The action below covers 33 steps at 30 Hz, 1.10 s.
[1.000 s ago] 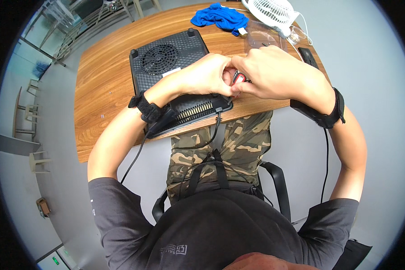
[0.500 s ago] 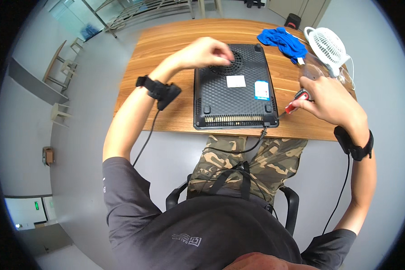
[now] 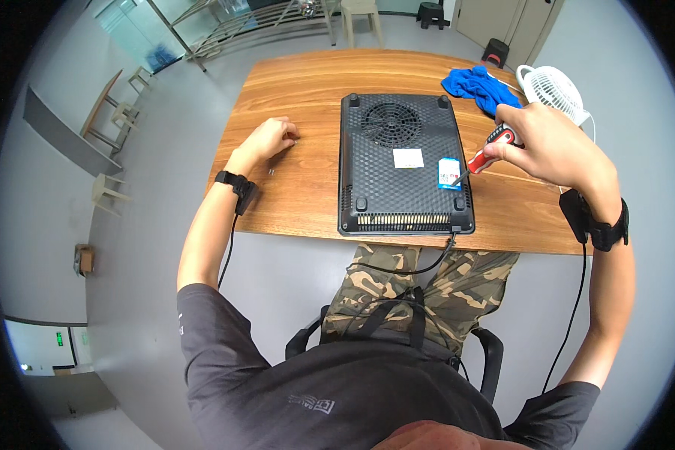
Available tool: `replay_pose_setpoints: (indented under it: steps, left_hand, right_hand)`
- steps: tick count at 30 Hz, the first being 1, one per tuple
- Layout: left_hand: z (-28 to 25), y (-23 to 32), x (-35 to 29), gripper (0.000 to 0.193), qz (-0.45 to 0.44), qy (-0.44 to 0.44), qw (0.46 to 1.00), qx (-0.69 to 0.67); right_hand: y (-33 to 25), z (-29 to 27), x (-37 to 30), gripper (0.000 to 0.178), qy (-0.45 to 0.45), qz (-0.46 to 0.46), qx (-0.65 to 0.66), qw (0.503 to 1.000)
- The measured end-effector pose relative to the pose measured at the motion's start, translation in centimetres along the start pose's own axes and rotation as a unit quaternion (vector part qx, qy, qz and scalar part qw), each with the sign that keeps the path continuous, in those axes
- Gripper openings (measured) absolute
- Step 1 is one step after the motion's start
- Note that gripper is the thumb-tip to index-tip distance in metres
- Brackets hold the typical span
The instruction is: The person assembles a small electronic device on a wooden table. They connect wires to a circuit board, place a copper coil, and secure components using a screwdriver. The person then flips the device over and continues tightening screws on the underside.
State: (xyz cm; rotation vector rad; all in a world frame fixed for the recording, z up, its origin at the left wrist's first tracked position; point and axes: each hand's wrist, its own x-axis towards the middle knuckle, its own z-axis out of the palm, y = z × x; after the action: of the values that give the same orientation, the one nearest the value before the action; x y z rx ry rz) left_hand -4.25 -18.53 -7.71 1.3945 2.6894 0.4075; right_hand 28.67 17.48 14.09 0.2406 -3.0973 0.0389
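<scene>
A black induction cooker (image 3: pixel 386 176) lies bottom up on the wooden table, showing its round fan grille (image 3: pixel 391 125), a white label and a blue-and-white sticker. My right hand (image 3: pixel 551 146) grips a red-and-black screwdriver (image 3: pixel 484 160). Its shaft points down-left over the cooker's right edge, near the sticker; whether the tip touches cannot be told. On the table left of the cooker rests my left hand (image 3: pixel 268 140), fingers curled together in a pinch. What they hold, if anything, is too small to name. Tiny pieces (image 3: pixel 271 172) lie just below that hand.
A blue cloth (image 3: pixel 481 88) and a white fan (image 3: pixel 555 88) occupy the table's far right corner. The cooker's black power cord (image 3: pixel 444 253) hangs over the front edge across my lap. Stools and a metal rack (image 3: pixel 255 30) stand beyond the table.
My left hand has moved from above the fan grille to the tabletop on the left. The screwdriver in my right hand now reaches over the cooker's edge. The whole view has shifted slightly.
</scene>
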Motion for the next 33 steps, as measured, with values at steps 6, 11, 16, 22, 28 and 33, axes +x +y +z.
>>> replay_pose_setpoints:
  steps: [6,11,16,22,28,33]
  left_hand:
    - [0.6,0.5,-0.3,0.017,0.016,0.005,0.999,0.030]
    - [0.7,0.0,0.1,0.013,0.020,-0.008,0.999,0.034]
    - [-1.0,2.9,2.6,0.011,0.008,0.069,0.996,-0.059]
    - [-4.2,12.5,12.3,0.017,0.136,0.062,0.980,-0.130]
    - [-3.6,19.7,20.1,0.016,0.148,-0.024,0.979,-0.139]
    - [-1.7,21.3,23.7,0.014,0.182,-0.042,0.970,-0.157]
  right_hand:
    - [0.2,-0.4,0.1,0.036,-0.011,0.009,-0.014,1.000]
    - [1.3,-0.2,-0.2,0.041,-0.004,0.015,-0.033,0.999]
    - [3.1,-1.6,0.8,0.047,-0.003,0.019,0.001,1.000]
    - [7.4,-3.7,2.8,0.038,0.046,0.041,-0.009,0.998]
    - [9.8,-5.9,5.2,0.055,0.045,0.071,-0.026,0.996]
    - [12.7,-5.5,7.0,0.057,0.063,0.076,-0.012,0.995]
